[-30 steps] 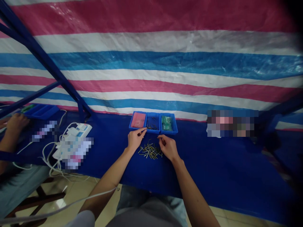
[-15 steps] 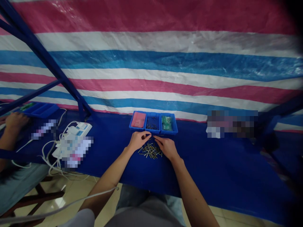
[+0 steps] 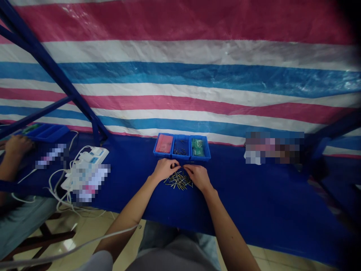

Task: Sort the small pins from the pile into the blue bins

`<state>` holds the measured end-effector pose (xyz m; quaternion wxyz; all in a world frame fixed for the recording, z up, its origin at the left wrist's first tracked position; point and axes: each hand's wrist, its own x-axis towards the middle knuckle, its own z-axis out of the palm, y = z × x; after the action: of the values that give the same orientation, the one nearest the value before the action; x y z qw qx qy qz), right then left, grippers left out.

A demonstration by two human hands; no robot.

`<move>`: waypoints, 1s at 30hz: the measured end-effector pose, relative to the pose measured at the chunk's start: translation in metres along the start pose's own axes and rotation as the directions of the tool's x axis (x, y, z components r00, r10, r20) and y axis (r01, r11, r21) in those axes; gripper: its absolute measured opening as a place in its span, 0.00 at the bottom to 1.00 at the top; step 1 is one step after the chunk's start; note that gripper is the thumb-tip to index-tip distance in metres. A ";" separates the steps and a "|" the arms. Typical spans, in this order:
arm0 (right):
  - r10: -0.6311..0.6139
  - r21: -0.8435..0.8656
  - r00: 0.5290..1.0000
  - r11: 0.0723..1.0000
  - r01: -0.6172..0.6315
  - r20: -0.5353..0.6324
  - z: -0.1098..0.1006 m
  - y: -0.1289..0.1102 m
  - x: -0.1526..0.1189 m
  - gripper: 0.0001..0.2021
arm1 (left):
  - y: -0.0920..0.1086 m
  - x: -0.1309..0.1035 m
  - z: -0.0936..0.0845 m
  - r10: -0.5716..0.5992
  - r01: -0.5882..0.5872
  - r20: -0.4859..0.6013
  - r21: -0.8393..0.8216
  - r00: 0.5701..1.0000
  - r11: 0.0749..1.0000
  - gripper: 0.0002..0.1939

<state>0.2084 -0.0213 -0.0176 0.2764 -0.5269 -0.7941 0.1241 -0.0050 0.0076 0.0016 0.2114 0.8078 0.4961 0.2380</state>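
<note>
My left hand (image 3: 166,169) and my right hand (image 3: 199,176) face each other just behind a loose pile of thin, screw-like metal pieces (image 3: 179,180). Thumb and fingers of both are pinched, their tips nearly meeting; a tiny dark piece seems to sit between them, too small to name. A single thin dark piece (image 3: 190,162) lies on the table behind the right fingers. Farther back stand three joined blue bins: the left bin (image 3: 163,154) holds pink bags, the middle bin (image 3: 181,156) a few dark thin pieces, the right bin (image 3: 200,158) green-and-clear packets.
White power strips (image 3: 99,152) with tangled cables lie to the left. Beyond them, another person's hand (image 3: 18,146) works beside a blue tray (image 3: 53,132). Blurred items (image 3: 272,150) lie at the right. A blue frame post (image 3: 63,81) slants before the striped sheet.
The view has shifted slightly. My right fingertips have come down and in a little towards the left ones; the pile and bins look the same.
</note>
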 end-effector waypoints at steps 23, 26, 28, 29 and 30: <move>-0.030 0.075 0.997 0.997 0.036 -0.076 0.002 -0.002 -0.004 0.10 | 0.006 -0.004 -0.005 0.113 -0.116 -0.031 -0.111 0.993 0.987 0.12; -0.042 0.147 0.992 0.987 0.060 -0.123 0.000 -0.006 -0.004 0.11 | 0.006 -0.004 -0.005 0.155 -0.172 -0.116 -0.159 0.981 0.972 0.14; -0.041 0.195 0.986 0.978 0.072 -0.162 0.001 -0.010 -0.004 0.12 | 0.004 -0.003 -0.005 0.191 -0.223 -0.178 -0.183 0.965 0.957 0.14; -0.036 0.216 0.983 0.974 0.075 -0.180 0.001 -0.011 -0.004 0.12 | 0.003 -0.003 -0.004 0.209 -0.250 -0.208 -0.196 0.956 0.948 0.13; -0.032 0.231 0.980 0.970 0.078 -0.197 0.002 -0.012 -0.004 0.12 | 0.002 -0.003 -0.004 0.225 -0.275 -0.234 -0.209 0.946 0.938 0.12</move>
<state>0.1991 -0.0296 -0.0146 0.4161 -0.4772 -0.7574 0.1593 -0.0066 0.0045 0.0053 0.2222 0.8040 0.3757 0.4037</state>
